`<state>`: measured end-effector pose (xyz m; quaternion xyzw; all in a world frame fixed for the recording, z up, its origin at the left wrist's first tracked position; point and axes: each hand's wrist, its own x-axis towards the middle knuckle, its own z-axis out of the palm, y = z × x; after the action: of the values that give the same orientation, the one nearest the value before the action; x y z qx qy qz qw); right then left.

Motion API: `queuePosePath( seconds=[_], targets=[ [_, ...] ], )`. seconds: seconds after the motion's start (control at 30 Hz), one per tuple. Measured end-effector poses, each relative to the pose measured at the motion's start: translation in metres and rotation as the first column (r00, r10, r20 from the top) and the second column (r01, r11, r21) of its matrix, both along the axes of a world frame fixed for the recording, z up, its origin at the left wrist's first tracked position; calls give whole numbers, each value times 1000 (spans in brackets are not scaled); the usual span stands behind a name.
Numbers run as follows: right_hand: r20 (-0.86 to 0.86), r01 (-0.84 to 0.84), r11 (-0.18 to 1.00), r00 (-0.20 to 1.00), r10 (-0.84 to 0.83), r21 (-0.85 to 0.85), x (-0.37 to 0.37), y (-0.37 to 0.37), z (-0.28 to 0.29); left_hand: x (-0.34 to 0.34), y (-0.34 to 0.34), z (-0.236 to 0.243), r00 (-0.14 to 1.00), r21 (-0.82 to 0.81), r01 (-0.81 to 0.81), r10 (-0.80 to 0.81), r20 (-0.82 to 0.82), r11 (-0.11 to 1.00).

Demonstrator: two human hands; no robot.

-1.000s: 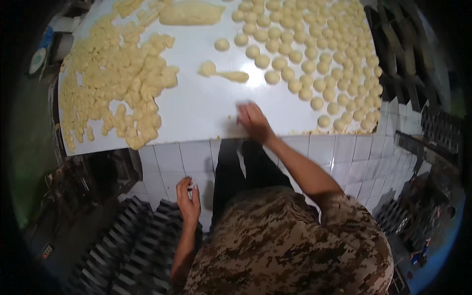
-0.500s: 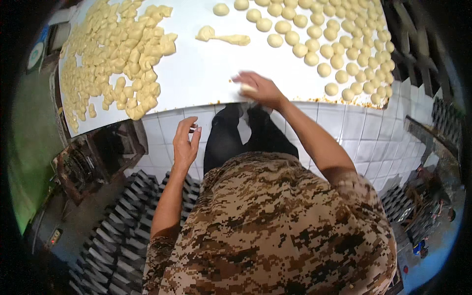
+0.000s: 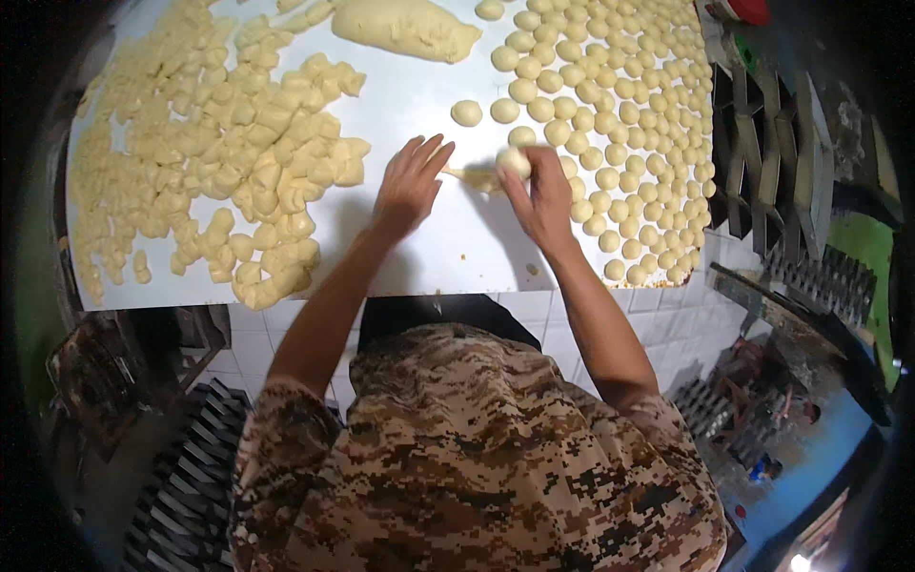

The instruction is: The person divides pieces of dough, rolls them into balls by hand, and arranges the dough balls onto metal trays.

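Observation:
My left hand (image 3: 411,186) hovers over or rests on the white work table (image 3: 400,272), its fingers stretched out beside a stretched strip of pale dough (image 3: 477,177). My right hand (image 3: 541,202) grips a round dough ball (image 3: 513,160) between thumb and fingers, just above that strip, which it partly hides. A large mass of irregular dough pieces (image 3: 276,153) covers the left of the table. Many smooth dough balls (image 3: 606,174) lie spread over the right, and a long dough lump (image 3: 405,27) sits at the back.
Dark metal racks or moulds (image 3: 767,153) stand beyond the table's right edge, with more stacks of angular metal moulds (image 3: 195,477) low on the left. A rusty metal frame (image 3: 100,372) is beside the table's left corner. White tiles (image 3: 524,310) lie below the front edge.
My left hand has risen from below the table edge to over the tabletop. My right hand has moved farther onto the table, up and right, with a dough ball now visible in it.

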<state>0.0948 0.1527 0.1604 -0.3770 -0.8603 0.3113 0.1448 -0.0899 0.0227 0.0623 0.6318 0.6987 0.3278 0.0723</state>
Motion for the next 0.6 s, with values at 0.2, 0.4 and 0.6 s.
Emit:
queuePosePath(
  seconds=[0.2,0.4,0.6],
  targets=[
    [49,-103,972,994,95,209,-1,-9,-56,-19,-21,-21,935,-109,117,-72,348,987],
    [68,-74,990,994,82,-117,69,-22,-73,-14,-112,-39,983,-102,148,-135,123,984],
    [353,-655,752,688,634,-73,145,-8,-105,-39,-111,-35,896,-325,249,-344,-281,913]
  ],
)
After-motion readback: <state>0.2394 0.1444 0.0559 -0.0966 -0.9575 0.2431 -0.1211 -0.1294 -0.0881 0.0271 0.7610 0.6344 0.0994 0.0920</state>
